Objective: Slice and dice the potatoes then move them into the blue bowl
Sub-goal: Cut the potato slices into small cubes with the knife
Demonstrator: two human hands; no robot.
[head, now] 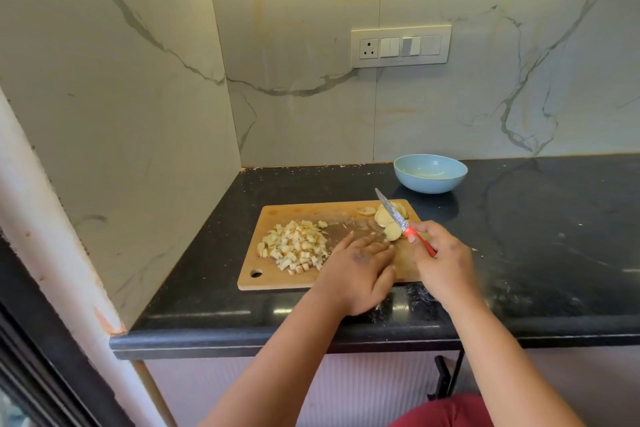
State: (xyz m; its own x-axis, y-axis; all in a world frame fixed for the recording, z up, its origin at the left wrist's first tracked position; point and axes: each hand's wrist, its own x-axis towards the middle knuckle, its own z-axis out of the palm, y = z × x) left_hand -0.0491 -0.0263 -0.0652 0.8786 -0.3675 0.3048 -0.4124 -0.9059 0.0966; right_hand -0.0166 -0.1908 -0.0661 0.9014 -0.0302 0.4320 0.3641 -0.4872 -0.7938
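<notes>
A wooden cutting board (277, 213) lies on the black counter. A pile of diced potato (294, 246) covers its left half. Round potato slices (386, 218) lie at its far right corner. My right hand (440, 260) grips the red handle of a knife (393, 213), whose blade points up-left over the slices. My left hand (360, 267) lies flat on the board with fingers straight, fingertips close to the nearest slice. The blue bowl (430, 173) stands behind the board and looks empty.
The black counter (536, 236) runs right, dusted with white specks. Marble walls close in the corner at left and behind. A switch panel (401, 45) is on the back wall. The counter's front edge (311, 340) is just under my forearms.
</notes>
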